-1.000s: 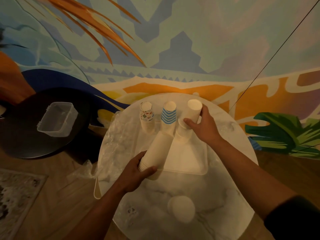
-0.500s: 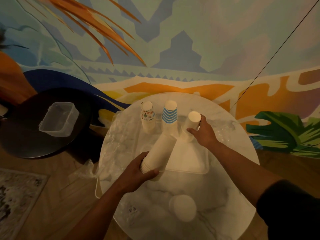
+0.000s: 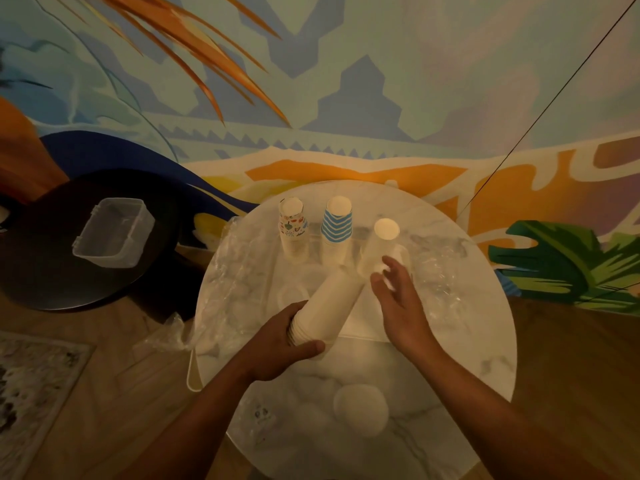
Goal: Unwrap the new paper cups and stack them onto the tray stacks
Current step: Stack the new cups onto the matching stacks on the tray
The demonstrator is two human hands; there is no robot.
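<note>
- A clear plastic box [image 3: 112, 232] sat on a dark round side table [image 3: 52, 265] at the far left, near a patterned rug [image 3: 31, 393] on the wooden floor.
- Crumpled clear wrapping [image 3: 221, 282] hung over the left edge of the round marble bench [image 3: 467, 358].
- At the back of the white tray [image 3: 363, 327] stood three upturned stacks: a patterned stack [image 3: 293, 233], a blue striped stack [image 3: 336, 232], then a plain white stack [image 3: 379, 247].
- The left hand [image 3: 277, 348] grasped a tilted sleeve of white cups [image 3: 325, 306] by its rim end, fingers and thumb curled round it; its far end leaned toward the tray stacks.
- A lone upturned white cup [image 3: 360, 405] stood on the bench near the front edge.
- The right hand [image 3: 398, 303] hovered released, fingers loosely spread, just in front of the plain white stack and holding nothing; whether a fingertip touched that stack could not be told.
- More clear wrapping [image 3: 436, 265] lay on the bench to the right of the tray.
</note>
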